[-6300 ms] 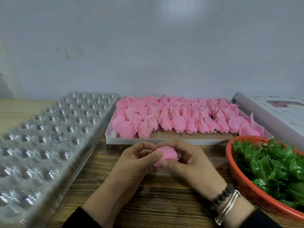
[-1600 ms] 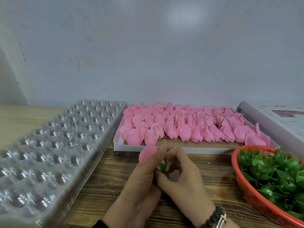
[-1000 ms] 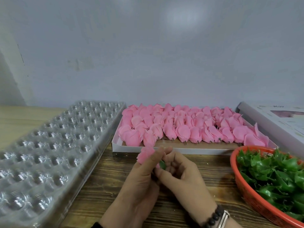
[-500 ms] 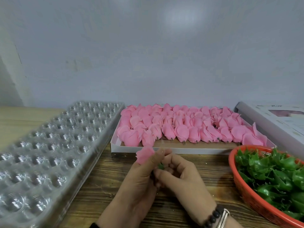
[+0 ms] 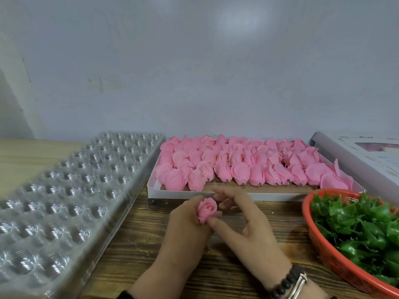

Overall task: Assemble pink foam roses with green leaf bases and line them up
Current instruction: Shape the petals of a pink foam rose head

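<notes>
Pink rose (image 5: 206, 210) gripped in left hand (image 5: 185, 231)

Plain pale grey-blue wall (image 5: 194, 72) fills the upper half, matte, with a soft round patch of reflected light (image 5: 235, 24) high up, right of centre. Small scuff mark (image 5: 98, 83) on the wall toward the left. At far left a lighter vertical strip (image 5: 10, 93) meets the wall at an angle, likely a corner or post. The surface (image 5: 216, 266) is dark-grained wooden planking at the near edge; toward its far left corner it shows a paler, smoother wood (image 5: 32, 152).
</notes>
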